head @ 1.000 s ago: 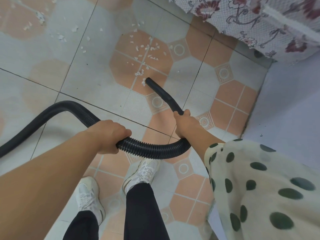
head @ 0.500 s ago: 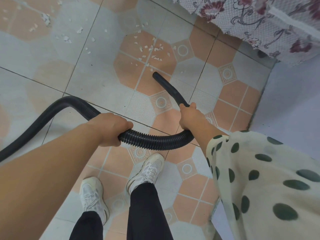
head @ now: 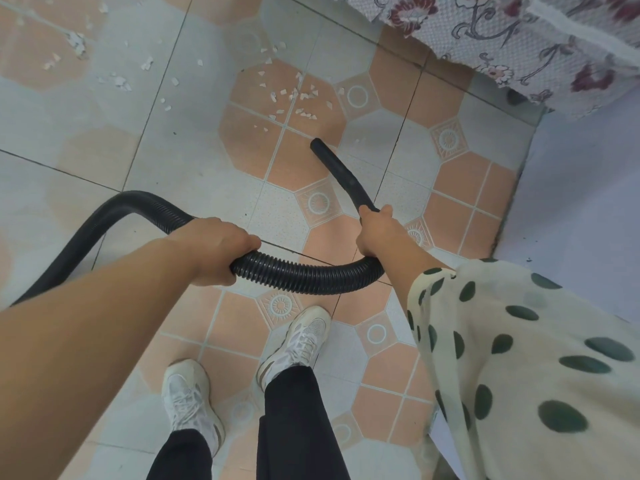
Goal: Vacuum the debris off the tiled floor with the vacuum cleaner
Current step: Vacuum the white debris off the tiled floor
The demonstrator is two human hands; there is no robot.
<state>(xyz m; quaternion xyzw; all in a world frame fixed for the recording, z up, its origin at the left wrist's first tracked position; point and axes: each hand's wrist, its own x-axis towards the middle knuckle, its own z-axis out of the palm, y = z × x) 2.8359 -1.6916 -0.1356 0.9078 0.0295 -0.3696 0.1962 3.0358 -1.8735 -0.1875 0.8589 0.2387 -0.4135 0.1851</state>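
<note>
The left hand [head: 214, 249] is wrapped over the ribbed black vacuum hose [head: 304, 277] with its fingers curled under it. The right hand [head: 377, 233] grips the base of the smooth, rigid nozzle tube [head: 341, 171] where the hose joins it, so both grasps are closed on the tool. In the head view the hose sags in a shallow loop between the two hands, then runs from the left hand toward nine o'clock and off the frame's edge; the cleaner's body is out of sight. The nozzle tube slants from the right hand toward eleven o'clock, its mouth low over an orange tile of the tiled floor [head: 194, 161]; whether it touches the tile cannot be told. The nearest white debris [head: 298, 95], a scatter of small chips, lies just beyond the mouth at about twelve o'clock, with looser scraps farther off toward ten o'clock. A floral cloth [head: 502, 36] hangs at one o'clock, and white trainers [head: 298, 341] stand at six o'clock. By its looks the hose is light and flexible but springy, so it would likely tug sideways unless its slack is carried, as the left hand does. The tube seems stiff, slick plastic, best held low near the joint for aim. The chips look light and should lift readily, or scatter if the mouth knocks them.
</note>
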